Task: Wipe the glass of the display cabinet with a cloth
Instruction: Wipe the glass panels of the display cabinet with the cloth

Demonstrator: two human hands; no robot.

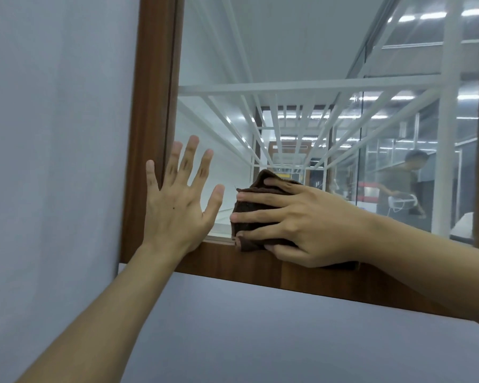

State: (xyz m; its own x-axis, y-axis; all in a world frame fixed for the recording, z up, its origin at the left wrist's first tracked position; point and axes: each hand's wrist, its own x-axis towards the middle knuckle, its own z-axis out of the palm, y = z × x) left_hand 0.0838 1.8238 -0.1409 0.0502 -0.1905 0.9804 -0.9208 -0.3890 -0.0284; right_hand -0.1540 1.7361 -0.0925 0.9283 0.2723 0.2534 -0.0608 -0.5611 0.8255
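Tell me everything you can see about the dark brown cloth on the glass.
The dark brown cloth looks like soft, napped fabric, folded into a thick wad with a corner poking up. It lies against the glass pane near its lower left corner, bottom edge overlapping the brown wooden frame. The right hand presses it, straight fingers spread across it, thumb at its lower edge.

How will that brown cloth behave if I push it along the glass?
Likely floppy: the cloth is bunched in folds under the right hand, so it may crumple or shift. Probably light and soft, sliding easily over the smooth glass.
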